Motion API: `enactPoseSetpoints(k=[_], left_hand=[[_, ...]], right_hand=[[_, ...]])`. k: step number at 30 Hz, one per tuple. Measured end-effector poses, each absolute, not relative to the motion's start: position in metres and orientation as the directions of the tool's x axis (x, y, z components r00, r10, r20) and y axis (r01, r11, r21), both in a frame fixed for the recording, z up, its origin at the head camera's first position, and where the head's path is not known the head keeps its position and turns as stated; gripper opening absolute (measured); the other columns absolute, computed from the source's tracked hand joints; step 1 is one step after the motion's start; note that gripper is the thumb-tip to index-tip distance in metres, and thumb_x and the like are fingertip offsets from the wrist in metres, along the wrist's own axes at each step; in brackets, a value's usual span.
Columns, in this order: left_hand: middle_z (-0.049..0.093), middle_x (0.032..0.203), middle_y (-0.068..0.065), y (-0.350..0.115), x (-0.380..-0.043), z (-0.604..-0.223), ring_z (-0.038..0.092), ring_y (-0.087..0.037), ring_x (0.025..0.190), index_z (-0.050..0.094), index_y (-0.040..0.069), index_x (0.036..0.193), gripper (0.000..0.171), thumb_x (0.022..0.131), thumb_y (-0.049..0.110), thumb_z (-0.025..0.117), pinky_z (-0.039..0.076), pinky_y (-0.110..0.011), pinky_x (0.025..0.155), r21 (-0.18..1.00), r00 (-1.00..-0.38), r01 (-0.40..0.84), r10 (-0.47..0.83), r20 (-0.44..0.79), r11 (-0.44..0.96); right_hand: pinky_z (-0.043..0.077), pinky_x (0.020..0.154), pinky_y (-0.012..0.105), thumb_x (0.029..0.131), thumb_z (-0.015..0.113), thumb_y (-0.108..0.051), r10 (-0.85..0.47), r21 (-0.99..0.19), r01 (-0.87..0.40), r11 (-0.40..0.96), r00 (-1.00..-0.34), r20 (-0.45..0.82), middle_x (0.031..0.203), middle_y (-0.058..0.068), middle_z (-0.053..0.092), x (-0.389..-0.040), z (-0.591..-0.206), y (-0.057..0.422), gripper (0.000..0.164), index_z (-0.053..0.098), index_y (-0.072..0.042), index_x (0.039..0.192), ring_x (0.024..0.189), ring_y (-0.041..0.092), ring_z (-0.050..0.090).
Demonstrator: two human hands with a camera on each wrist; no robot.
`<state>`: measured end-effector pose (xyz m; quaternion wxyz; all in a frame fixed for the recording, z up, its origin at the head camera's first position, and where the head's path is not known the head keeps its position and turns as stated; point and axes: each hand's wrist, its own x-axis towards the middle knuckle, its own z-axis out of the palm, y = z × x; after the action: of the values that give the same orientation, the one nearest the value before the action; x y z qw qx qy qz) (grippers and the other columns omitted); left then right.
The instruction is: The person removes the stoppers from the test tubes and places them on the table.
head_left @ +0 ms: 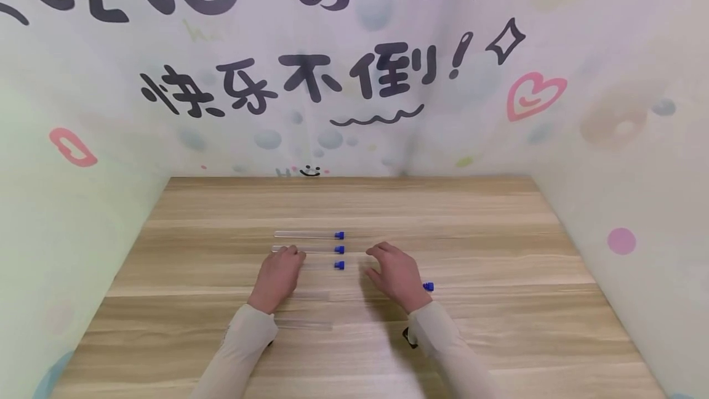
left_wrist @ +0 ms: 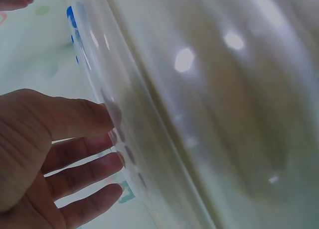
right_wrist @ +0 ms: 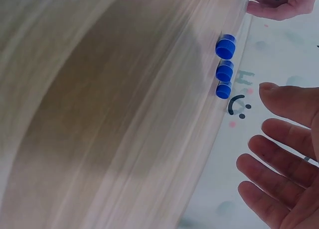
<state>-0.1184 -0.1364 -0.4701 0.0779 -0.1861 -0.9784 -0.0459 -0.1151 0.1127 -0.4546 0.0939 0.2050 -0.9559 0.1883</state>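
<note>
Three clear test tubes with blue caps lie in parallel, the far tube (head_left: 304, 234), the middle tube (head_left: 318, 250) and the near tube (head_left: 321, 265). My left hand (head_left: 279, 276) is over their left ends, hiding part of the near one. In the left wrist view its thumb (left_wrist: 84, 117) and fingers are extended, the thumb tip overlapping a tube. My right hand (head_left: 396, 273) hovers right of the blue caps (right_wrist: 224, 71), fingers spread and holding nothing. Beside its wrist lies a loose blue cap (head_left: 428, 287).
Two uncapped clear tubes, one (head_left: 310, 295) and another (head_left: 304, 325), lie nearer the front, beside my left forearm. The wooden table (head_left: 498, 220) meets a printed white wall sheet (head_left: 465, 128) at the back, with similar sheets on both sides.
</note>
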Motion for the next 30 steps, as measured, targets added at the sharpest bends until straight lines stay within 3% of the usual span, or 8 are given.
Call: enactPoseSetpoints(k=[14,30], left_hand=[[0.063,0.075,-0.009,-0.141,-0.119,-0.473,0.062,-0.025,0.069,0.066,0.005,0.077,0.011,0.078,-0.006,0.067,0.051,-0.036,0.057,0.052,-0.915,0.377,0.363,0.175,0.925],[0.061,0.074,-0.005,-0.131,-0.115,-0.464,0.062,-0.022,0.071,0.067,0.009,0.079,0.013,0.079,-0.004,0.068,0.05,-0.031,0.053,0.047,-0.907,0.397,0.383,0.175,0.917]], right_hand=[[0.056,0.07,0.036,0.079,0.076,-0.018,-0.366,-0.317,-0.418,0.851,-0.906,0.212,0.104,0.008,0.069,-0.115,-0.458,0.106,0.026,0.07,-0.007,0.103,0.089,0.023,0.068],[0.056,0.073,0.035,0.079,0.076,-0.018,-0.405,-0.298,-0.46,0.836,-0.885,0.23,0.101,0.007,0.07,-0.117,-0.464,0.097,0.025,0.07,-0.006,0.101,0.09,0.022,0.068]])
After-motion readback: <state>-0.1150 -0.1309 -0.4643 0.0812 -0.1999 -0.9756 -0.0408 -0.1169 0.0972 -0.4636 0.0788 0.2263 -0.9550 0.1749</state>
